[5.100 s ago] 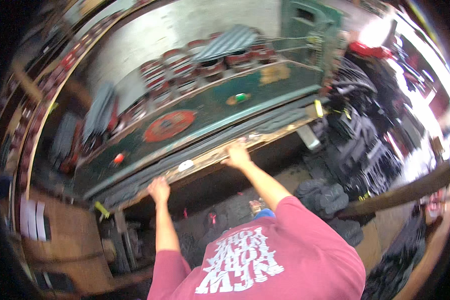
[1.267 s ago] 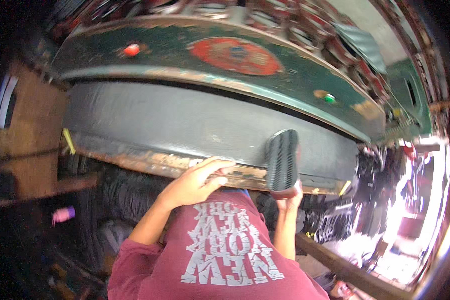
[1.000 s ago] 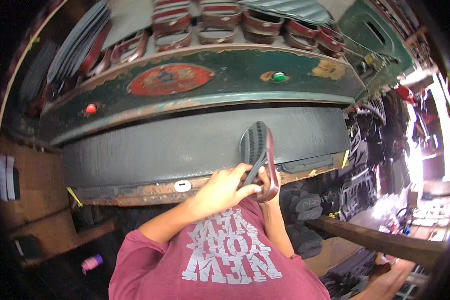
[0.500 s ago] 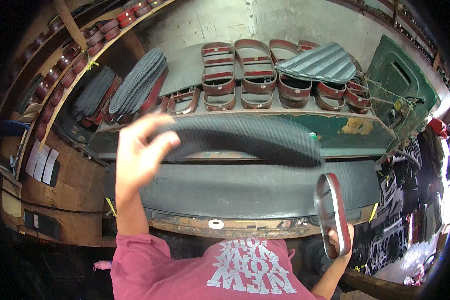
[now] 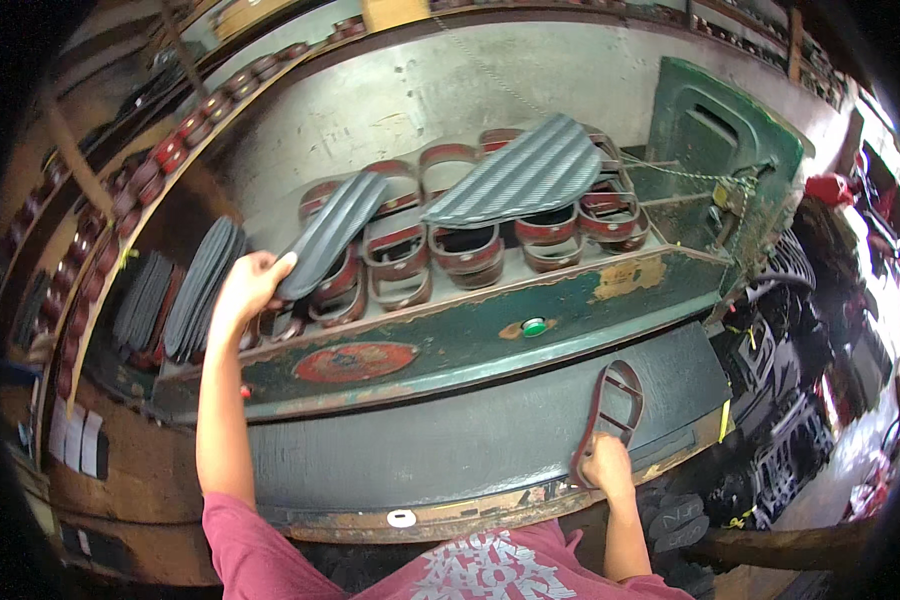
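While the left hand [image 5: 250,286] pinches a sole [image 5: 336,232], the right hand [image 5: 607,466] clasps a frame [image 5: 592,420] near the board's edge [image 5: 515,502].

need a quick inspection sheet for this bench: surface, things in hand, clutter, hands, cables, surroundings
Surface: dark slab, scuffed; its front edge worn.
Things in hand: ridged sheet; sole-shaped dark-red frame with crossbars.
Clutter: stacked frames on the green machine, a wider sheet lying on top.
Left hand: closed on the ridged sheet's lower end.
Right hand: gripping the dark-red frame over the slab; contact unclear.
Cables: none certain; light cord by the green side panel.
Surroundings: pale wall; shelved frames left.
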{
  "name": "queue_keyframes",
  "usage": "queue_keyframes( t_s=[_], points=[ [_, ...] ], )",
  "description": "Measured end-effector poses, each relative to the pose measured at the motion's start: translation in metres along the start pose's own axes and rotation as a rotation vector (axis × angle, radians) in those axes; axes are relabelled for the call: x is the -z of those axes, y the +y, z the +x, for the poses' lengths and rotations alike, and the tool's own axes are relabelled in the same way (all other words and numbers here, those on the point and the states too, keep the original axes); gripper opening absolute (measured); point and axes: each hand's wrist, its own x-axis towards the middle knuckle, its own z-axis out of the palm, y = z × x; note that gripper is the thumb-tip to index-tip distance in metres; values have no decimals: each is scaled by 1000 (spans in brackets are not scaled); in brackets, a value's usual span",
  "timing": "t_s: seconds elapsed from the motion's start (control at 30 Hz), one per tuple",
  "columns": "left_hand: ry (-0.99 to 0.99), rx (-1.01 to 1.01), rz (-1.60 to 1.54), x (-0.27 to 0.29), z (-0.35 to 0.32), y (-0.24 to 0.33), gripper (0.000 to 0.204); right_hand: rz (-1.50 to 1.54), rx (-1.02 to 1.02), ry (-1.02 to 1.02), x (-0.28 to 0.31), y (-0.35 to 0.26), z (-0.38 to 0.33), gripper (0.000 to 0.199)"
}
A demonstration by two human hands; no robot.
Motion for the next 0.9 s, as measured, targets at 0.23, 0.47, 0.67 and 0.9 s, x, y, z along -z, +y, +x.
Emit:
queue_keyframes(
  t_s=[0.23, 0.47, 0.67, 0.9],
  points=[
    [208, -794, 283, -63, -10, 107, 54, 155, 49, -106, -30, -9, 9, 27],
    [-183, -783, 336, -132, 30, 166, 59, 109, 73, -124, -32, -6, 9, 29],
    [-192, -806, 197, -135, 41, 157, 49, 133, 85, -94, -35, -5, 9, 27],
    [-229, -782, 237, -130, 38, 168, 48, 164, 74, -99, -32, -7, 10, 26]
  ],
)
